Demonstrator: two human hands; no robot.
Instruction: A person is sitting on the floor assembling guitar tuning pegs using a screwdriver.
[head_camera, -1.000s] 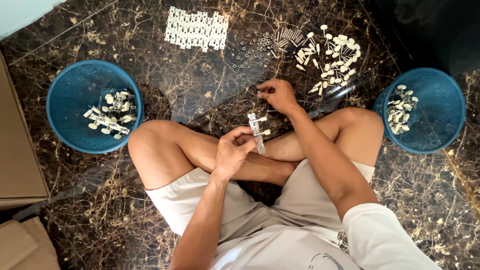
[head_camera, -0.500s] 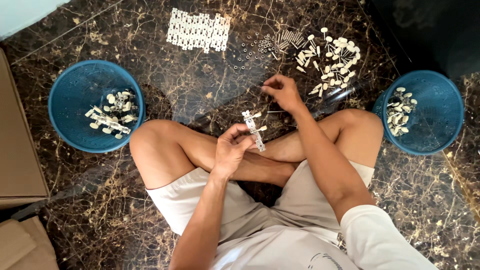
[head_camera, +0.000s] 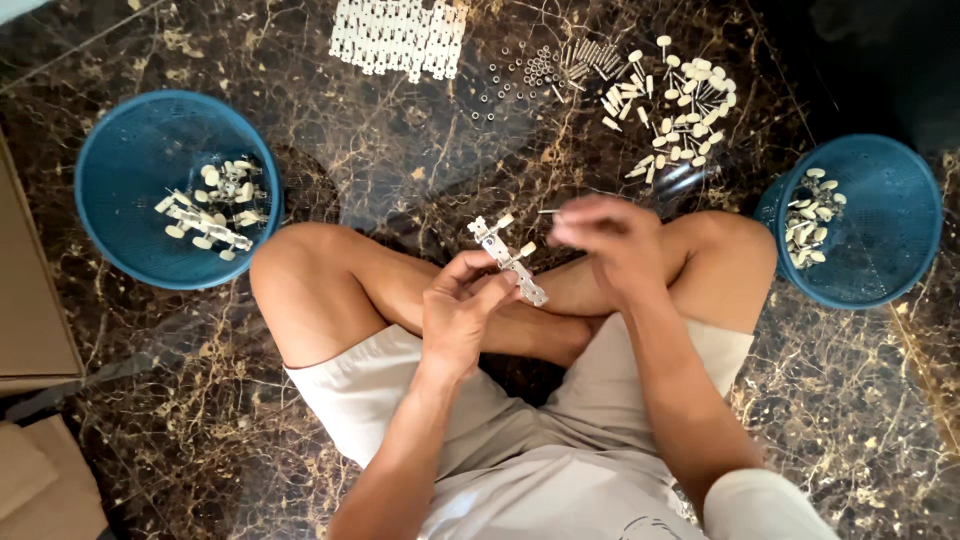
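We hold the white plastic strip (head_camera: 508, 258) in our left hand (head_camera: 455, 320), grip closed narrow around its lower end, strip tilted toward 11 o'clock above our crossed legs. Our right hand (head_camera: 608, 243) sits just beside it at 3 o'clock, blurred, fingers pinched on a thin metal pin (head_camera: 549, 211).

Step in hand, as we judge it: fitting a pin into the strip. The next move calls for lining the pin's tip up with a hole.

The dark marble floor (head_camera: 400, 170) carries loose white pegs (head_camera: 680, 100) at 1 o'clock, a white strip stack (head_camera: 398, 35) at 12, blue baskets at 9 (head_camera: 150, 130) and 3 (head_camera: 880, 250).
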